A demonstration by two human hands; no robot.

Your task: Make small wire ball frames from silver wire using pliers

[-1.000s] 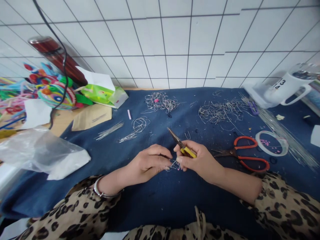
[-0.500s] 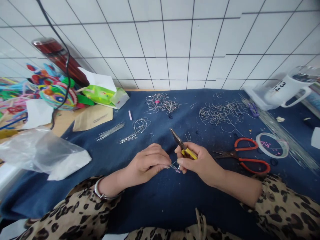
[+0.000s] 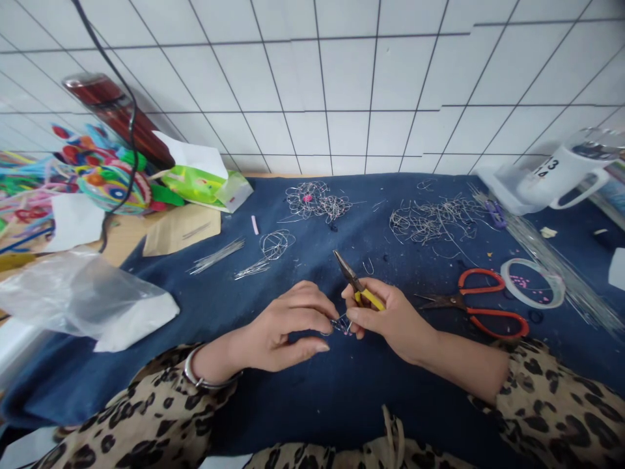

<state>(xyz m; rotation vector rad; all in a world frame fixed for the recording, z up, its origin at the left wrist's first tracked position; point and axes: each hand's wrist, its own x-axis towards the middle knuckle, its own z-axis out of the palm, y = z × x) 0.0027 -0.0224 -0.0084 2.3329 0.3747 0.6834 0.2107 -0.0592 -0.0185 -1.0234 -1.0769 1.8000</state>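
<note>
Yellow-handled pliers [image 3: 367, 298] rest in my right hand [image 3: 393, 319], their dark jaws pointing up and away to the left. The thumb and fingertips of that hand also pinch a small wire piece with tiny beads [image 3: 346, 326]. My left hand [image 3: 288, 322] is just left of this piece, thumb parted from the fingers. Its fingertips are close to the wire; whether they touch it I cannot tell. Red-handled scissors [image 3: 471, 303] lie to the right of my right hand. A small bent wire [image 3: 368, 267] lies beyond the pliers.
Tangled wire [image 3: 434, 220] and a second wire heap [image 3: 317, 200] lie at the back of the blue cloth. A round dish with pink beads [image 3: 532, 283], straight wires [image 3: 561, 260] and a white mug [image 3: 569, 172] stand right. On the left are a plastic bag [image 3: 83, 293] and red thermos [image 3: 120, 117].
My left thumb has come away from the fingers and dropped lower, loosening the pinch on the beaded wire. My right hand with the pliers has hardly moved.
</note>
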